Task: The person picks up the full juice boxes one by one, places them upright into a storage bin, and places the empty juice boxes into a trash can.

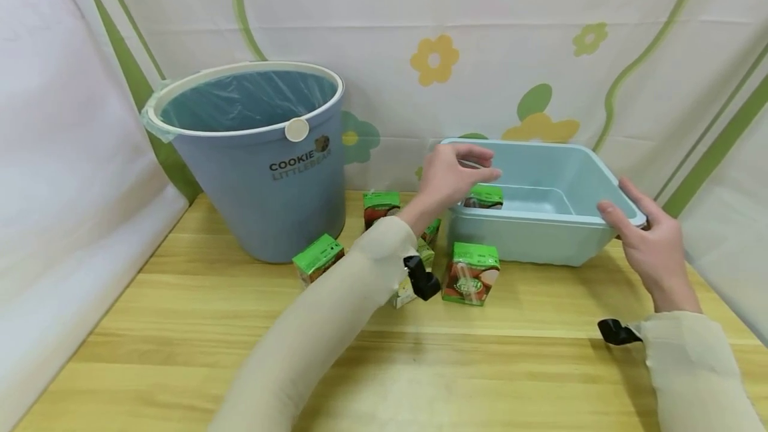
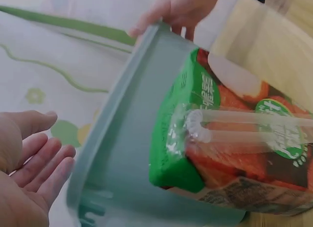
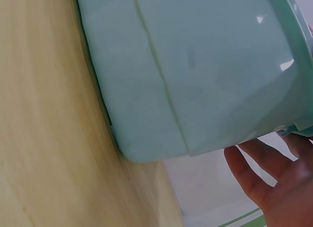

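My left hand (image 1: pixel 453 175) hovers over the left end of a light blue plastic basin (image 1: pixel 522 235). Its fingers are loosely bent and nothing is between them; the left wrist view shows the palm bare. Below the fingertips, one green-topped drink carton (image 1: pixel 485 196) is inside the basin. With my right hand (image 1: pixel 657 252) I grip the basin's right rim, thumb on top and fingers beneath the edge. Another drink carton (image 1: pixel 471 275), with a straw on its face, stands in front of the basin and fills much of the left wrist view (image 2: pixel 244 134).
A tall blue bin (image 1: pixel 279 185) with a white rim and a clear liner stands at the left. Between bin and basin are several more cartons, among them one by the bin (image 1: pixel 318 257) and one at the back (image 1: pixel 381 207). A patterned curtain (image 1: pixel 372 32) hangs behind the wooden table (image 1: pixel 150 345).
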### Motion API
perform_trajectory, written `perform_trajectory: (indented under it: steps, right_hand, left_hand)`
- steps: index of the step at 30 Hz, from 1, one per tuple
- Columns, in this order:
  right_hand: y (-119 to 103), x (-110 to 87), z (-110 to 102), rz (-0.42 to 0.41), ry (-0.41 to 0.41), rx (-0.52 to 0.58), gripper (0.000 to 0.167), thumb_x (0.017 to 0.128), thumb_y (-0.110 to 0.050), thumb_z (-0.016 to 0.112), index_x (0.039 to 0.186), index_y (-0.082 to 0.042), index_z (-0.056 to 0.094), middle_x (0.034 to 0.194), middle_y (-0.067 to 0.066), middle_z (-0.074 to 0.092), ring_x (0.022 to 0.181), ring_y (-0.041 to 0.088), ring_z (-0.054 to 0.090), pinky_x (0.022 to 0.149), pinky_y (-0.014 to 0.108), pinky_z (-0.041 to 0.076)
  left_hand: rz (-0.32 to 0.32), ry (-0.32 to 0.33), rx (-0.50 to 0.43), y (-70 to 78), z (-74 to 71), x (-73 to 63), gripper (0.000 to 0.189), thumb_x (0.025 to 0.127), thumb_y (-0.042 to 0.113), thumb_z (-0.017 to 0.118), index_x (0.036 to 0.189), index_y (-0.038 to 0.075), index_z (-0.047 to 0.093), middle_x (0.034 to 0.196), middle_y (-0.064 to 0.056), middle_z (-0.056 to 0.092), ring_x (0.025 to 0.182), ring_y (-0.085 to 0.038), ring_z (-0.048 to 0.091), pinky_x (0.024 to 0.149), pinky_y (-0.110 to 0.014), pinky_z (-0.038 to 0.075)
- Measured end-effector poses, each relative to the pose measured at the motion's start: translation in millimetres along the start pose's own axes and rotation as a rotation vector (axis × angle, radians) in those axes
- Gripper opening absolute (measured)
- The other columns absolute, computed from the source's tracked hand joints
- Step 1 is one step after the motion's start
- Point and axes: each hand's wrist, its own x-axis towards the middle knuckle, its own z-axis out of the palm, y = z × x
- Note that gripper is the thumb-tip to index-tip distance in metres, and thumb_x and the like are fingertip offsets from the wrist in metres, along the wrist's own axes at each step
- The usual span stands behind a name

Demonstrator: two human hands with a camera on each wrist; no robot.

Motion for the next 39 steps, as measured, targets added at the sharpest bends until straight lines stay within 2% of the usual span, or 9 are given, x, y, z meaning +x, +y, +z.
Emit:
perform_trajectory:
  steps: [5, 12, 15, 19, 21, 24, 28, 33, 39]
  right_hand:
    - [1, 0.1, -2, -0.016, 0.008, -0.002, 0.066, 0.104, -0.036, 0.069, 0.163, -0.038, 0.039, 0.159, 0.003, 0.048, 0.091, -0.011, 0.054, 0.069, 0.005, 0.049]
    - [1, -1.0, -9, -0.022, 0.022, -0.019, 0.066, 0.104, -0.036, 0.068, 0.163, -0.037, 0.04, 0.169, -0.004, 0.042, 0.086, -0.014, 0.054, 0.067, 0.005, 0.048]
    - [0, -0.8, -9, -0.018, 0.025, -0.026, 0.067, 0.103, -0.038, 0.069, 0.163, -0.036, 0.04, 0.162, -0.006, 0.049, 0.082, -0.012, 0.053, 0.064, 0.007, 0.046]
    - [0, -0.7, -8, -0.015, 0.022, -0.023, 0.067, 0.103, -0.038, 0.069, 0.164, -0.035, 0.04, 0.162, -0.013, 0.048, 0.081, -0.011, 0.052, 0.064, 0.008, 0.046]
    - [0, -1.1, -7, -0.016, 0.017, -0.018, 0.067, 0.104, -0.038, 0.069, 0.164, -0.035, 0.039, 0.167, -0.016, 0.042, 0.083, -0.012, 0.052, 0.064, 0.007, 0.046]
    - [-1, -1.8, -6, -0.017, 0.01, -0.014, 0.067, 0.104, -0.037, 0.068, 0.164, -0.036, 0.038, 0.172, -0.013, 0.036, 0.086, -0.013, 0.053, 0.065, 0.006, 0.047]
    - [-2, -2.2, -4, -0.021, 0.01, -0.012, 0.066, 0.104, -0.037, 0.068, 0.163, -0.037, 0.039, 0.171, -0.005, 0.038, 0.088, -0.013, 0.054, 0.068, 0.005, 0.048]
    - [-2, -3.8, -4, -0.02, 0.021, -0.017, 0.066, 0.104, -0.037, 0.068, 0.163, -0.038, 0.039, 0.172, -0.002, 0.038, 0.089, -0.012, 0.053, 0.067, 0.006, 0.048]
    - [-2, -5.8, -3, -0.027, 0.028, -0.014, 0.066, 0.104, -0.037, 0.068, 0.163, -0.037, 0.04, 0.172, 0.002, 0.038, 0.089, -0.01, 0.053, 0.067, 0.005, 0.048]
  left_hand:
    - [-0.012, 0.013, -0.029, 8.7, -16.0, -12.2, 0.026, 0.092, 0.025, 0.085, 0.117, 0.02, 0.08, 0.118, 0.001, 0.08, 0.103, -0.008, 0.076, 0.085, -0.026, 0.06]
    - [-0.01, 0.034, -0.067, 19.8, -32.1, -22.3, 0.023, 0.092, 0.026, 0.085, 0.115, 0.023, 0.079, 0.119, 0.008, 0.077, 0.104, -0.007, 0.073, 0.087, -0.028, 0.059]
    - [-0.008, 0.062, -0.076, 21.3, -39.3, -29.9, 0.024, 0.092, 0.026, 0.086, 0.115, 0.023, 0.08, 0.117, 0.009, 0.077, 0.103, -0.008, 0.073, 0.086, -0.028, 0.059]
    - [0.007, 0.109, -0.096, 21.8, -49.1, -41.9, 0.026, 0.091, 0.024, 0.086, 0.116, 0.021, 0.08, 0.116, 0.002, 0.079, 0.101, -0.011, 0.073, 0.087, -0.032, 0.059]
    - [0.02, 0.129, -0.108, 21.3, -53.4, -48.0, 0.026, 0.091, 0.023, 0.086, 0.116, 0.02, 0.08, 0.117, -0.001, 0.08, 0.101, -0.012, 0.073, 0.088, -0.033, 0.059]
    - [0.026, 0.151, -0.116, 17.9, -58.6, -57.8, 0.027, 0.091, 0.022, 0.086, 0.117, 0.018, 0.08, 0.116, -0.001, 0.079, 0.103, -0.013, 0.073, 0.089, -0.033, 0.059]
    - [0.012, 0.193, -0.131, 8.0, -64.9, -72.8, 0.027, 0.091, 0.02, 0.086, 0.117, 0.016, 0.079, 0.115, -0.001, 0.079, 0.104, -0.015, 0.074, 0.091, -0.031, 0.06]
    - [0.003, 0.242, -0.149, -6.2, -69.9, -90.2, 0.026, 0.091, 0.02, 0.086, 0.115, 0.016, 0.08, 0.116, -0.002, 0.079, 0.105, -0.014, 0.074, 0.094, -0.032, 0.061]
    - [0.028, 0.294, -0.172, -16.7, -71.7, -109.2, 0.026, 0.091, 0.02, 0.086, 0.117, 0.018, 0.08, 0.116, 0.002, 0.079, 0.107, -0.013, 0.075, 0.096, -0.031, 0.061]
